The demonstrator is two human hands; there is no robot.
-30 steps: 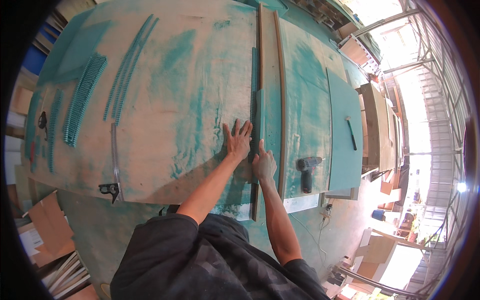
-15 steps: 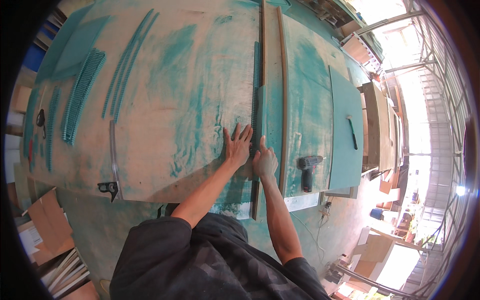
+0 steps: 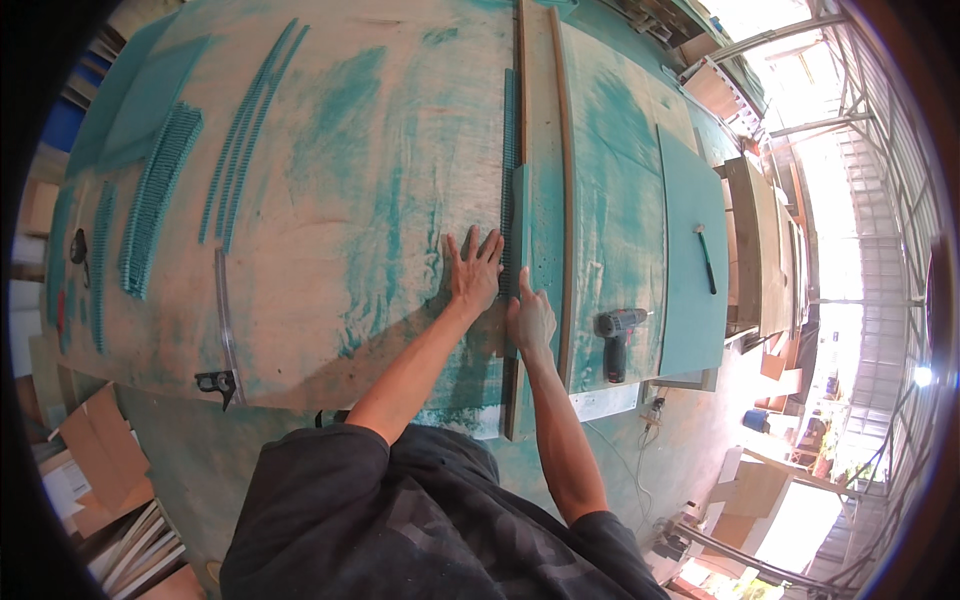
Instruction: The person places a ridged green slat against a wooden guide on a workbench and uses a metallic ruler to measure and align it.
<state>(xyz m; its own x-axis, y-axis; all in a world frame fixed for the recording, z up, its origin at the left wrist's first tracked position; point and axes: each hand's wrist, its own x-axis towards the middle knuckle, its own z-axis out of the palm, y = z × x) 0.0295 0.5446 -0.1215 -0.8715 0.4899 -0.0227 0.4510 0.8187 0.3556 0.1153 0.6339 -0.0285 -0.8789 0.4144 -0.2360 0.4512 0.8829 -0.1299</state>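
Observation:
My left hand (image 3: 475,275) lies flat on the worktable (image 3: 330,250), fingers spread, fingertips at the edge of a long teal toothed strip (image 3: 509,120). Just to its right, my right hand (image 3: 533,320) rests on a narrow flat teal strip (image 3: 519,215), index finger stretched forward and thumb toward the toothed strip. The other right fingers look partly curled; their undersides are hidden. Both strips run away from me, beside a long wooden batten (image 3: 525,60). Neither hand appears to grip anything.
Right of my hands, past a second batten (image 3: 563,200), lie a cordless drill (image 3: 617,342) and a hammer (image 3: 707,260) on a teal sheet (image 3: 690,310). On the left are a combination square (image 3: 226,320), bundled toothed strips (image 3: 160,200) and thin loose strips (image 3: 240,140).
Both hands keep nearly the same place and pose. The whole view has shifted slightly, and the strips under my hands appear a little farther up and left.

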